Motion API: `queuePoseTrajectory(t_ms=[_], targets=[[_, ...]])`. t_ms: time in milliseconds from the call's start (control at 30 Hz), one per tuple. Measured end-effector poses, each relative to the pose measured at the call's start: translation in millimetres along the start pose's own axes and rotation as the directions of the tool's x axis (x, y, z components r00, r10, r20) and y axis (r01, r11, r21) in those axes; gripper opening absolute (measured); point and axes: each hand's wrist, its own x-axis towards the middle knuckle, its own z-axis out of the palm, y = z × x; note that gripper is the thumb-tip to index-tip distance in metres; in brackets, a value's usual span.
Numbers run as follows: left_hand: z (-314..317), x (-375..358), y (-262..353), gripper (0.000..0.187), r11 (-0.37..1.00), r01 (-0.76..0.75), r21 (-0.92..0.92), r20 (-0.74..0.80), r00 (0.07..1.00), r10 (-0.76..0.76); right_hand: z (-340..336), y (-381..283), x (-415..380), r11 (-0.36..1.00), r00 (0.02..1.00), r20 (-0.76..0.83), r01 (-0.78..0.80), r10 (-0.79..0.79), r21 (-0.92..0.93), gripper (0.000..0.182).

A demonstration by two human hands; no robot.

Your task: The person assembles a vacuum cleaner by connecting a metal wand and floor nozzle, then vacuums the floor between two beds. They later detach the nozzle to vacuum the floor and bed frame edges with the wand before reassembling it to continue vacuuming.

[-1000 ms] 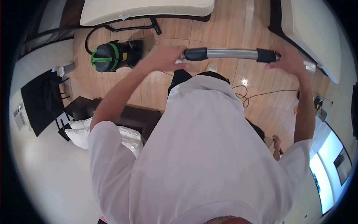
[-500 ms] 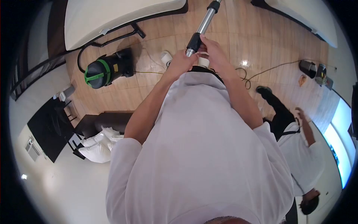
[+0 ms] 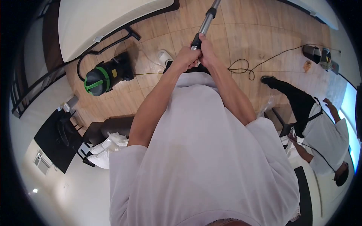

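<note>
A silver telescopic vacuum tube point(image 3: 205, 25) with black collars slants up and away from me, its far end beyond the top of the view. My left hand point(image 3: 186, 59) is wrapped round its near end. Just beside it, my right hand point(image 3: 207, 51) grips the tube at the lower black collar, thumb laid along it. Both hands are closed and touch each other in front of my waist. The tube's lower tip is hidden behind my fingers.
A black and green vacuum cleaner point(image 3: 102, 78) stands on the wooden floor at left, its hose point(image 3: 113, 42) beside a bed point(image 3: 113, 22). A cable point(image 3: 243, 70) loops across the floor at right. Another person point(image 3: 320, 128) walks at right, near bins point(image 3: 312, 55).
My hands have drawn closer together on the tube, the right sliding in toward the left. The other person has moved further right, and the view has shifted slightly.
</note>
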Motion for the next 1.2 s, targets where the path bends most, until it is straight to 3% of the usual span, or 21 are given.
queuePoseTrajectory(t_ms=[67, 133, 200, 333, 400, 467, 500, 567, 600, 667, 700, 733, 800, 867, 933, 1100, 1200], targets=[[12.5, 1.9, -3.3, 0.017, 0.987, -0.162, -0.008, -0.001, 0.987, 0.162, -10.8, -6.9, 14.2, 0.986, 0.993, 0.016, 0.118, -0.117, -0.116, 0.037], [19.7, 3.4, -2.2, 0.017, 0.989, -0.136, 0.059, -0.019, 0.990, 0.138, -9.4, -19.8, 17.1, 0.998, 0.998, -0.038, 0.045, -0.047, -0.046, 0.037], [15.2, -4.0, 1.2, 0.019, 0.995, -0.051, -0.088, -0.003, 0.999, 0.051, -3.3, -21.4, 18.7, 0.988, 0.998, 0.063, 0.005, 0.005, -0.153, 0.038], [1.3, 1.0, 0.9, 0.012, 0.997, 0.003, -0.077, 0.036, 0.999, 0.000, -6.5, -10.2, 10.8, 0.944, 0.993, 0.117, 0.034, 0.005, -0.329, 0.037], [7.1, 0.5, -2.1, 0.011, 0.994, 0.021, -0.104, 0.010, 1.000, -0.020, 0.6, -7.6, 6.6, 0.947, 0.999, 0.039, 0.046, -0.036, -0.317, 0.037], [9.7, -1.9, -0.3, 0.018, 0.990, -0.117, -0.085, -0.035, 0.993, 0.114, 7.8, -15.7, -0.9, 0.933, 0.981, 0.060, 0.193, -0.184, -0.304, 0.037], [9.5, 0.4, 1.2, 0.018, 0.989, -0.117, -0.089, -0.038, 0.993, 0.114, 12.7, -25.2, 2.1, 0.932, 0.981, 0.062, 0.193, -0.182, -0.307, 0.037], [14.2, 0.2, -3.2, 0.019, 0.967, -0.252, -0.028, -0.094, 0.964, 0.249, 12.3, -38.3, 6.6, 0.942, 0.993, 0.113, 0.069, -0.034, -0.329, 0.037], [14.7, -4.7, 0.4, 0.019, 0.962, -0.272, -0.020, -0.085, 0.959, 0.269, 11.6, -39.0, 8.0, 0.942, 0.991, 0.118, 0.092, -0.057, -0.324, 0.037], [6.7, -20.2, -0.6, 0.020, 0.977, -0.207, -0.048, -0.119, 0.972, 0.200, 6.8, -17.3, 19.9, 0.969, 0.977, 0.211, 0.041, 0.011, -0.242, 0.037], [0.7, -13.8, -10.0, 0.022, 0.989, -0.143, -0.032, -0.143, 0.980, 0.137, 1.8, -2.1, 24.8, 0.997, 0.959, 0.282, 0.028, -0.005, -0.075, 0.034], [-2.1, -7.4, -14.0, 0.022, 0.988, -0.150, -0.035, -0.155, 0.978, 0.142, 9.2, -3.9, 16.9, 0.996, 0.955, 0.295, 0.027, -0.002, -0.081, 0.034], [-0.9, -1.7, -35.2, 0.020, 0.936, -0.353, 0.007, -0.231, 0.910, 0.345, 7.1, 2.9, -7.1, 0.999, 0.977, 0.208, -0.050, 0.052, -0.011, 0.034], [4.6, -7.4, -33.3, 0.020, 0.957, -0.290, -0.019, -0.204, 0.938, 0.280, -1.3, 1.0, -4.2, 0.995, 0.955, 0.281, -0.086, 0.097, -0.053, 0.033], [11.3, -6.5, -27.4, 0.020, 0.959, -0.278, -0.045, -0.258, 0.931, 0.258, 1.7, -2.9, -0.5, 0.991, 0.977, 0.207, -0.026, 0.053, -0.133, 0.033], [12.3, -12.4, -31.2, 0.018, 0.964, -0.228, -0.139, -0.255, 0.949, 0.188, -4.9, 3.3, 9.3, 0.974, 0.975, 0.220, 0.036, 0.015, -0.224, 0.031], [6.7, -8.4, -24.0, 0.018, 0.981, -0.110, -0.157, -0.168, 0.982, 0.084, -5.5, 8.1, 7.4, 0.970, 0.984, 0.177, 0.030, 0.014, -0.243, 0.030]])
